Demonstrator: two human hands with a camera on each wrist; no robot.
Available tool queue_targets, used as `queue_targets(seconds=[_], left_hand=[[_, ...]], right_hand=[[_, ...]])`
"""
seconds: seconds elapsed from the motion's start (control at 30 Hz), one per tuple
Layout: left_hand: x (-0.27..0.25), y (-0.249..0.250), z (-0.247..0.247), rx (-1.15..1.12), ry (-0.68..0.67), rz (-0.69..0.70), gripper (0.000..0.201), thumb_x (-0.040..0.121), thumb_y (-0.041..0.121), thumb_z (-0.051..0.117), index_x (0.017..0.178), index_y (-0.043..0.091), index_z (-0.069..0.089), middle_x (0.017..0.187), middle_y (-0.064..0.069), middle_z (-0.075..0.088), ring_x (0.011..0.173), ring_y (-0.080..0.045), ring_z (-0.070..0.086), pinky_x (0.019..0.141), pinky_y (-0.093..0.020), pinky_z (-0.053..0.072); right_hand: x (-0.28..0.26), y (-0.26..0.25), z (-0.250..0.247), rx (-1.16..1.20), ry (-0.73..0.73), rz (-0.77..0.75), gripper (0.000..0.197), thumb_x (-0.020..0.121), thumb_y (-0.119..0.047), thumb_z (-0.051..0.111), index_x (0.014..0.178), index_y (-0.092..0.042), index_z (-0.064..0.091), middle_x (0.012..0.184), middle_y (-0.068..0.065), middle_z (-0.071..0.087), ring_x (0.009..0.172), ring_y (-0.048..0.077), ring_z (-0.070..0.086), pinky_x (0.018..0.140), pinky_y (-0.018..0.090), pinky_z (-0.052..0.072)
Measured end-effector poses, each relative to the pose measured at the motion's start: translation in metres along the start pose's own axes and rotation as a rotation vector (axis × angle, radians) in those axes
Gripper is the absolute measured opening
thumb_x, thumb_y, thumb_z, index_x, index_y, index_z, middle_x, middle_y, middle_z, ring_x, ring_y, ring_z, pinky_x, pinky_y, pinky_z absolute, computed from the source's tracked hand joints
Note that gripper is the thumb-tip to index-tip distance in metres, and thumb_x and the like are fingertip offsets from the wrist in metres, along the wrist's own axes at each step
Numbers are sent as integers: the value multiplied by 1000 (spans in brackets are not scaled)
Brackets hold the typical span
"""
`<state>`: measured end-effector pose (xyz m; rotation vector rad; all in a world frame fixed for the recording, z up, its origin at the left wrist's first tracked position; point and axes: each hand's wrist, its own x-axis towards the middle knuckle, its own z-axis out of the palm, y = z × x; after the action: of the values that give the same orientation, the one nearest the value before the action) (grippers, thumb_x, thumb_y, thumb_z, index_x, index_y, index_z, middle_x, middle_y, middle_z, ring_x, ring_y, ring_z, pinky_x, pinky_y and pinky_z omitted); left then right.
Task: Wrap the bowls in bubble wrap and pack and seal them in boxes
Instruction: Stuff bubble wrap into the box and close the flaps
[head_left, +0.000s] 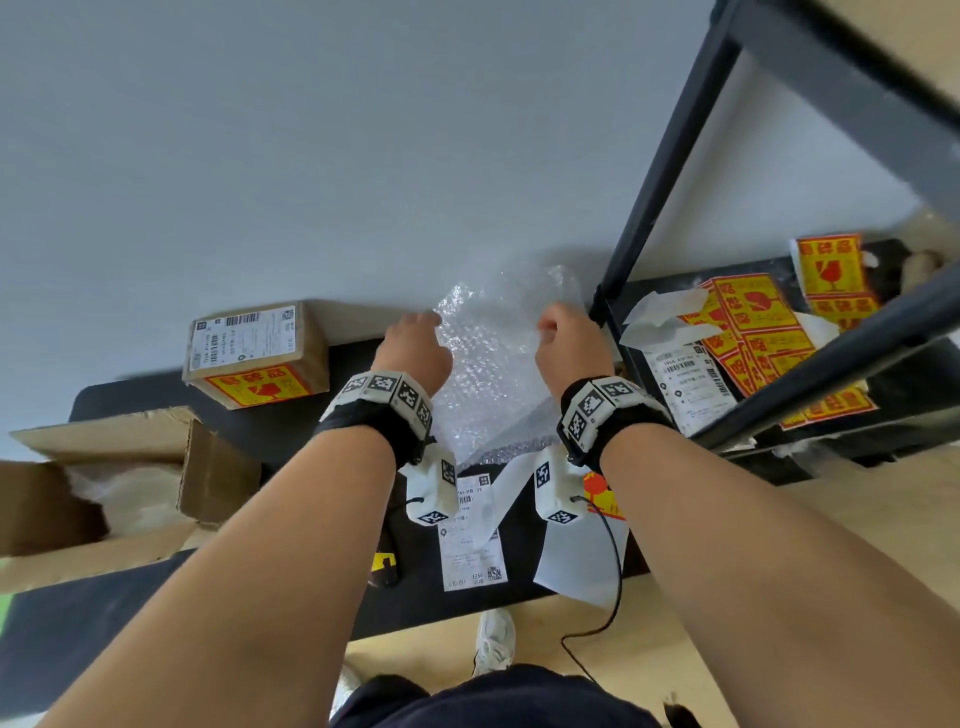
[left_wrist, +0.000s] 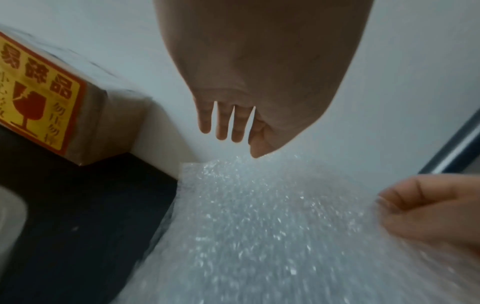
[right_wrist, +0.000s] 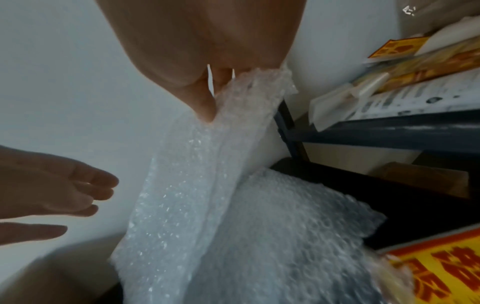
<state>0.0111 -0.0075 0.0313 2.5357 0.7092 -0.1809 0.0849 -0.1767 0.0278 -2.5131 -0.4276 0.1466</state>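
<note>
Lifting a sheet of bubble wrap (head_left: 493, 358) off the black table (head_left: 311, 431), the right hand (head_left: 571, 343) has thumb and fingers pinched on its upper edge, while the left hand (head_left: 415, 348) hovers beside the other edge, fingers straight and slightly apart, gripping nothing. No bowl shows in any view. One sealed box (head_left: 257, 356) sits near the wall; an open box (head_left: 119, 483) waits at the left. This looks like the sheet-preparing step; next, the left hand needs its own grip so the wrap can be spread flat.
</note>
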Motion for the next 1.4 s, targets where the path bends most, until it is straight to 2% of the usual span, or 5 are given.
queue_targets(seconds=[0.7, 0.87, 1.0, 1.3, 1.4], left_hand=[[-10, -31, -47, -795, 198, -261, 13, 99, -1, 39, 101, 4, 51, 81, -9, 59, 61, -14, 55, 39, -13, 46], [-15, -32, -56, -882, 169, -267, 13, 101, 6, 45, 105, 11, 56, 80, -2, 59, 65, -9, 55, 46, -8, 46], [-19, -44, -56, -977, 173, -315, 14, 95, 11, 54, 89, 17, 65, 110, -15, 67, 104, -31, 64, 98, -43, 50], [-49, -74, -69, -959, 265, -380, 17, 97, 11, 50, 105, 7, 64, 86, -7, 64, 88, -27, 62, 92, -45, 53], [-54, -90, -77, -1031, 307, -404, 14, 97, 6, 49, 102, 8, 61, 83, -9, 61, 70, -20, 60, 64, -29, 56]], right_hand=[[2, -44, 5, 151, -123, 119, 57, 96, -27, 49, 148, -14, 29, 135, 15, 48, 113, 32, 55, 90, 40, 49], [2, -47, 10, 281, -253, 264, 54, 102, -30, 38, 152, -14, 23, 132, 16, 54, 104, 31, 57, 77, 29, 38], [-3, -57, 26, 409, -326, 291, 51, 99, -31, 41, 144, -10, 33, 112, 11, 53, 93, 27, 55, 81, 37, 44], [-13, -74, 26, 517, -261, 195, 72, 82, 4, 63, 145, -23, 41, 142, 10, 48, 117, 23, 57, 91, 35, 53], [-19, -84, 29, 521, -325, 127, 60, 84, 4, 61, 138, -21, 53, 138, 14, 54, 86, 15, 64, 66, 18, 56]])
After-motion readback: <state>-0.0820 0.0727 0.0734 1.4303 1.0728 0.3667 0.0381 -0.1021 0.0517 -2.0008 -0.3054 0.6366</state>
